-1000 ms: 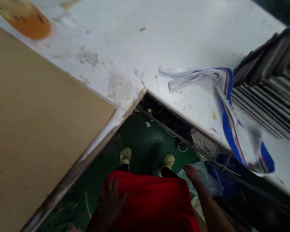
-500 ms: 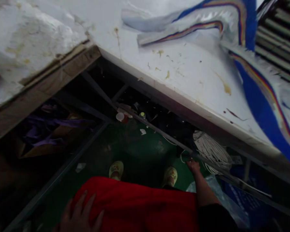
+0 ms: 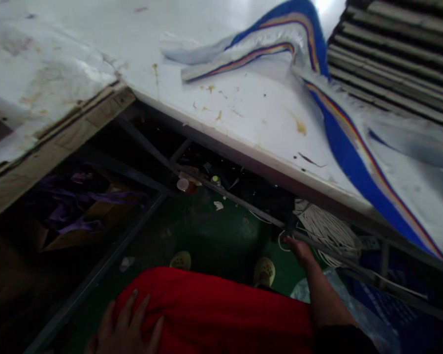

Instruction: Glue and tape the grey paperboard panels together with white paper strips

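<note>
My left hand [image 3: 127, 327] lies with fingers spread on the red cloth [image 3: 221, 314] over my lap, holding nothing. My right hand [image 3: 299, 250] reaches down beneath the table edge, its fingers drawn together beside a small dark object [image 3: 291, 223] on the metal bar [image 3: 258, 212]. A white cord loop [image 3: 283, 241] hangs right at those fingertips. It is too dark to make out what the fingers grip. On the white table [image 3: 243, 113] above lies a blue and white strip [image 3: 339, 142] with a rainbow-coloured edge.
Coiled white cord [image 3: 328, 231] sits beyond my right hand, near clear plastic [image 3: 332, 282]. Stacked dark and pale slats [image 3: 391, 64] fill the back right. At left, a cardboard box [image 3: 96, 216] holds purple material. A jar [image 3: 183, 185] stands under the table.
My view has shifted, so the table and strip appear further left and the slats show more. My right hand stays by the bar, its fingers slightly turned. My left hand stays on the red cloth.
</note>
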Tool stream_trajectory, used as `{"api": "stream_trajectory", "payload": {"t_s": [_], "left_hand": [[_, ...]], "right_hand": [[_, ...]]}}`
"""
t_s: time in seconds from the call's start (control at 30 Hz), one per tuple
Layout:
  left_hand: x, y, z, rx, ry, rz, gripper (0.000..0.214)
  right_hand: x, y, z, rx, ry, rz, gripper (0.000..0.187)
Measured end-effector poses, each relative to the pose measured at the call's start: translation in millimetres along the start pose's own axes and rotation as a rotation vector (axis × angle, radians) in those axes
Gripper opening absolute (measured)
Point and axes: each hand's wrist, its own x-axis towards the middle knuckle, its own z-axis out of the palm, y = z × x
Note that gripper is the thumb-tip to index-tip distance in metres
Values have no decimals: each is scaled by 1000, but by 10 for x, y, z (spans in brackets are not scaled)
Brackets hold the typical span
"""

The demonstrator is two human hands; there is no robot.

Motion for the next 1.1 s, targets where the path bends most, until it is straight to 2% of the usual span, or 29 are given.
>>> {"api": "stream_trajectory", "payload": {"t_s": [0.13, 0.23, 0.37, 0.43, 0.5, 0.57, 0.67, 0.73, 0.83, 0.87, 0.97, 1.1], "left_hand": [[48, 128, -244, 26, 17, 29, 54], [30, 118, -305, -5, 33, 45, 51], [-17, -40, -309, -193, 46, 47, 49], [-30, -135, -321, -419, 46, 52, 48], [-55, -185, -363, -667, 19, 102, 49], [-124, -147, -447, -843, -31, 227, 56], [-313, 109, -650, -991, -129, 474, 86], [-428, 363, -820, -1089, -196, 603, 92], [-438, 678, -1111, -1209, -276, 685, 43], [-382, 731, -1220, -1241, -277, 681, 39], [-72, 708, -1590, -1312, -185, 624, 39], [376, 453, -2129, -1309, -24, 600, 28]], "right_hand": [[-734, -189, 296, 27, -349, -107, 26], [-1415, -239, 654, 79, -491, -215, 33], [-2204, -245, 1124, 230, -494, -322, 46], [-2519, -278, 1309, 326, -460, -346, 50], [-2809, -353, 1432, 416, -455, -369, 50], [-3087, -473, 1470, 486, -500, -387, 47], [-3439, -708, 1359, 564, -620, -411, 39], [-3583, -872, 1200, 617, -673, -437, 35], [-3652, -1075, 892, 674, -683, -471, 32], [-3650, -1124, 778, 686, -675, -482, 31], [-3634, -1218, 428, 732, -616, -540, 31], [-3676, -1319, 20, 828, -459, -680, 35]]}}
